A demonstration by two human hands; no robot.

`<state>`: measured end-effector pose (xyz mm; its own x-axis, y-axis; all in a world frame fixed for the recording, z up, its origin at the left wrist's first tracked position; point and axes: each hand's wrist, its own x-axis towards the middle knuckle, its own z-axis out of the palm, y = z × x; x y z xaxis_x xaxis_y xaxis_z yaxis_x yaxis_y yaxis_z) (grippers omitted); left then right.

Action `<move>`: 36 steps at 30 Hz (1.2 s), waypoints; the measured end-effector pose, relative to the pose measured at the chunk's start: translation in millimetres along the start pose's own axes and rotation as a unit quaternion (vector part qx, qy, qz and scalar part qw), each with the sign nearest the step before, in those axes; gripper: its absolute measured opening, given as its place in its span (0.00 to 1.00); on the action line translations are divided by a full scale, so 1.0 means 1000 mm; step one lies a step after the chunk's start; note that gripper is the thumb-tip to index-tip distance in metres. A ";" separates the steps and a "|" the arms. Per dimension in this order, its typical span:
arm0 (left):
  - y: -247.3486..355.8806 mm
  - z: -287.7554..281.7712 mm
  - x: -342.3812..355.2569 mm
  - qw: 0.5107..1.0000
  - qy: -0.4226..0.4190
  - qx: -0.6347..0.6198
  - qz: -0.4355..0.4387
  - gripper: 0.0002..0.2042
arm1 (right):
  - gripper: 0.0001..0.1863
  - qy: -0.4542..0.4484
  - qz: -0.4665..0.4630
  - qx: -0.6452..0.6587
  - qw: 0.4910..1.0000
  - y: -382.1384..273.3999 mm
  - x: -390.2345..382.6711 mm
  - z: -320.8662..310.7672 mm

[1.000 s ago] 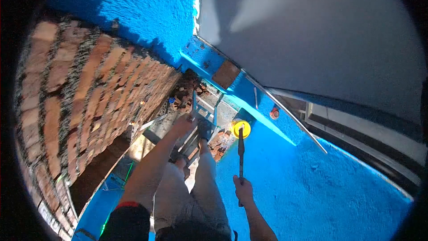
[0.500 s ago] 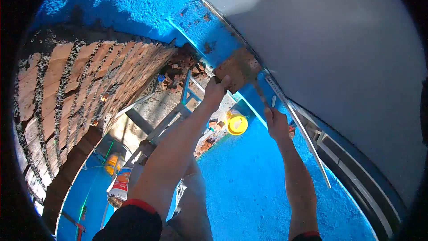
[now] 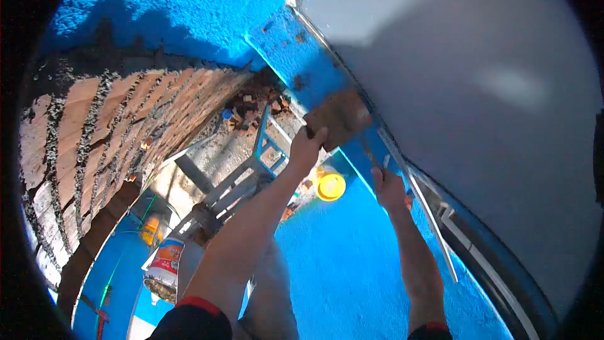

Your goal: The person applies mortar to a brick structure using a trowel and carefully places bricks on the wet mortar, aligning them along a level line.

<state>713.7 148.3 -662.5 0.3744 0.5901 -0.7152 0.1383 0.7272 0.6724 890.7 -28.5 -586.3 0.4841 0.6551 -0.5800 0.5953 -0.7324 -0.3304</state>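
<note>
My left hand [image 3: 305, 151] grips the near corner of a square brown board [image 3: 338, 119], smeared on top and held over the narrow blue ledge [image 3: 286, 56]. My right hand [image 3: 390, 190] is closed round the handle of a thin flat hand tool [image 3: 368, 151], its blade at the board's right side and partly hard to make out. Below my hands is a yellow-topped bucket [image 3: 330, 186]. A small red object behind my right hand is mostly hidden.
A ladder [image 3: 233, 195] stands below me beside broken bricks [image 3: 248, 107]. A rough brick wall [image 3: 94, 138] is left; a grey panel [image 3: 459, 63] and loose metal strip [image 3: 434, 226] are right. Lower left are buckets [image 3: 165, 267]. A bright blue wall [image 3: 340, 277] drops below the ledge.
My left hand has moved up from near the ladder and taken hold of the board. My right hand has raised the tool to the board. My view has shifted slightly.
</note>
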 end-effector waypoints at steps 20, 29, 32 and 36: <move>-0.018 -0.002 -0.008 0.999 0.026 0.033 0.029 0.27 | 0.26 0.110 -0.174 0.194 0.959 -0.010 -0.037 -0.029; -0.008 0.002 -0.013 0.997 0.012 0.074 -0.009 0.28 | 0.29 -0.007 -0.007 0.045 0.999 -0.020 -0.016 -0.025; -0.003 -0.002 -0.022 0.994 0.001 0.112 0.003 0.27 | 0.29 0.021 -0.001 0.091 0.996 -0.032 -0.046 -0.045; -0.021 -0.006 -0.010 0.999 -0.011 0.003 -0.043 0.32 | 0.32 0.084 -0.106 0.239 0.961 -0.019 -0.059 -0.041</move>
<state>701.8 128.9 -671.0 0.3801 0.5177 -0.7665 0.1766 0.7728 0.6096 877.6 -45.8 -515.5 0.5046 0.7908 -0.3465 0.3487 -0.5538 -0.7561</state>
